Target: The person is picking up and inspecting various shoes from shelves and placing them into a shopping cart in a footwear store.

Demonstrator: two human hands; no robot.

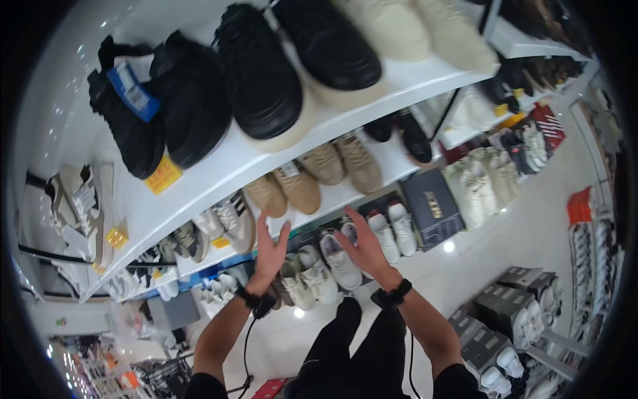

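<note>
My left hand [271,251] reaches forward with thumb and fingers apart, holding nothing. Just beyond its fingertips, a pair of tan shoes [298,189] sits on the middle white shelf. My right hand [364,245] is also spread and bare, over the lower row of shoes. Nearest to it in this view is a light grey sneaker [340,265], partly covered by the fingers. Beige shoes [361,163] stand farther right on the middle shelf. Both wrists wear black bands with cables.
An upper white shelf [232,169] with black sneakers [259,80] juts out above the hands. A dark shoe box [432,205] stands right of the lower row. Stacked grey boxes [505,306] with white sneakers are at the lower right. Glossy floor [425,279] lies below.
</note>
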